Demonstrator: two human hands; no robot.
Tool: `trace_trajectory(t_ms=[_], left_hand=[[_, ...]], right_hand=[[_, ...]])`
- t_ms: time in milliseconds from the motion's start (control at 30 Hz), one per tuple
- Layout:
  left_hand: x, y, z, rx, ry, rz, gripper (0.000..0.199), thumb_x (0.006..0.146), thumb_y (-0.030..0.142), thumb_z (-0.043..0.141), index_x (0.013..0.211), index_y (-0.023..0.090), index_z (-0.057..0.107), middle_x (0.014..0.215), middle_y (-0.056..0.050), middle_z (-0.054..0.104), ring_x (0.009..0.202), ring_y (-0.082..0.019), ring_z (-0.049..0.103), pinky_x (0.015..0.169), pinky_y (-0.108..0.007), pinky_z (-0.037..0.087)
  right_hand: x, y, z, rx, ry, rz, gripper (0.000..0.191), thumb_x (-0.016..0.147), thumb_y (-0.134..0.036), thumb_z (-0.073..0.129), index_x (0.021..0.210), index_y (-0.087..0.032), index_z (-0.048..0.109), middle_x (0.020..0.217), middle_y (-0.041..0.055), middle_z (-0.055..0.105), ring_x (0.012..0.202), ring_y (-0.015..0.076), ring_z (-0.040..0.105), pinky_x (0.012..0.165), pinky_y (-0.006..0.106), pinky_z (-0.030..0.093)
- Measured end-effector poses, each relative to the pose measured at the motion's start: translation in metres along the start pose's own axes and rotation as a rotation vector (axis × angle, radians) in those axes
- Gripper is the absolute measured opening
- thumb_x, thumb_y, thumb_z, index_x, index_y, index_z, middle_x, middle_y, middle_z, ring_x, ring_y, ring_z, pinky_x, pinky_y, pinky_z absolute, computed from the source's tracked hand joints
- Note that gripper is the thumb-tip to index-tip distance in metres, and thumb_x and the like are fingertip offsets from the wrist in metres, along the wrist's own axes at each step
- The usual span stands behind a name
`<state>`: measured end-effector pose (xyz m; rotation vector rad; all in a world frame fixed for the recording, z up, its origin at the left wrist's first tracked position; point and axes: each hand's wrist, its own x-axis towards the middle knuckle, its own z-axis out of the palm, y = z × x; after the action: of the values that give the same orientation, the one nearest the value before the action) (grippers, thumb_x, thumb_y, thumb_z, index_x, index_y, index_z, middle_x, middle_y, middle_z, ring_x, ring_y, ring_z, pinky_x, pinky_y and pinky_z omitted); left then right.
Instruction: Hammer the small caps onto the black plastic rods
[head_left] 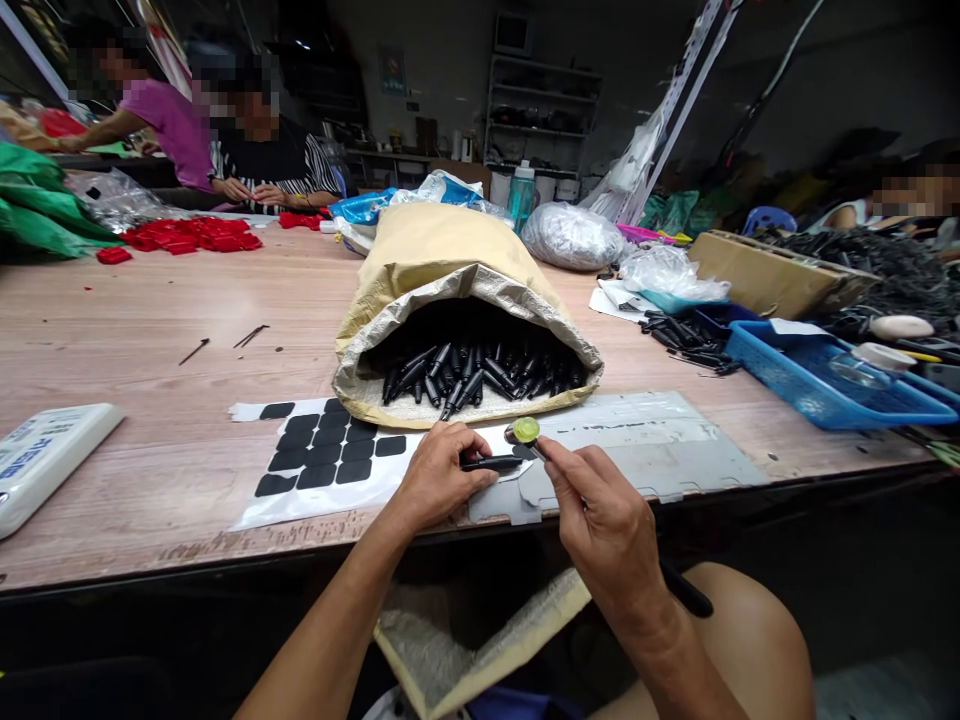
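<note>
Left hand (444,468) pinches black tube (493,463) roughly level, right hand (606,510) pinches yellow-green-topped tool (526,431) beside it, open sack (457,238) just beyond the left fingers, presumably for easy reach.

On the tabletop (150,330) before me: sack (465,235), centre, with tubes (471,386) inside; sheet (386,482) bearing patches (316,475), front left; device (56,455), far left; basket (817,400), right.

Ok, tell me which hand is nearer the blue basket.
The right. The right hand is left of the blue basket and closer to the camera; the left hand, holding a black tube, is farther left.
</note>
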<state>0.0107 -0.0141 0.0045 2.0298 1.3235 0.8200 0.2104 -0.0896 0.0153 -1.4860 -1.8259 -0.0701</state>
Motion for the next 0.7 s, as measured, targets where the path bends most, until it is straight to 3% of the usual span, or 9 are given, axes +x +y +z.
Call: trace_trajectory(t_ms=[167,267,433,567,700], left_hand=[[0.0,0.001,0.0,0.0,0.005,-0.011,0.014,0.071,0.022,0.078,0.084,0.022,0.071,0.088,-0.001,0.068,0.095,-0.022,0.056,0.083,-0.034,0.043],[-0.001,0.001,-0.001,0.009,0.008,0.0,0.014,0.072,0.022,0.077,0.084,0.022,0.071,0.088,-0.001,0.068,0.095,-0.023,0.056,0.084,-0.034,0.043],[0.0,0.002,-0.002,0.013,0.005,-0.008,0.012,0.072,0.022,0.077,0.082,0.022,0.071,0.088,-0.001,0.068,0.095,-0.023,0.057,0.083,-0.035,0.043],[0.0,0.001,-0.001,0.009,0.003,-0.011,0.012,0.071,0.022,0.077,0.082,0.022,0.071,0.088,-0.001,0.068,0.095,-0.023,0.057,0.083,-0.035,0.043],[0.0,0.0,-0.001,0.012,0.006,-0.008,0.013,0.071,0.023,0.078,0.082,0.023,0.07,0.087,-0.001,0.067,0.094,-0.023,0.057,0.082,-0.035,0.044]], right_hand=[[-0.003,0.005,0.001,-0.004,-0.08,0.037,0.035,0.102,-0.025,0.044,0.129,-0.032,0.066,0.09,0.0019,0.067,0.081,0.0145,0.065,0.073,0.024,0.047],[0.002,0.012,-0.001,-0.011,-0.022,0.08,0.032,0.102,-0.03,0.046,0.127,-0.031,0.067,0.096,0.0025,0.069,0.086,0.0158,0.066,0.076,0.025,0.046],[0.017,0.042,0.0,-0.151,-0.004,0.127,0.027,0.098,-0.032,0.052,0.117,-0.029,0.07,0.096,0.002,0.069,0.085,0.0168,0.064,0.073,0.027,0.042],[0.023,0.067,0.01,-0.278,-0.037,0.065,0.023,0.096,-0.029,0.054,0.109,-0.027,0.073,0.091,0.0028,0.067,0.088,0.0189,0.058,0.077,0.029,0.039],[0.022,0.074,0.017,-0.28,-0.032,0.069,0.022,0.095,-0.029,0.055,0.109,-0.027,0.072,0.091,0.0036,0.066,0.089,0.0201,0.055,0.079,0.03,0.037]])
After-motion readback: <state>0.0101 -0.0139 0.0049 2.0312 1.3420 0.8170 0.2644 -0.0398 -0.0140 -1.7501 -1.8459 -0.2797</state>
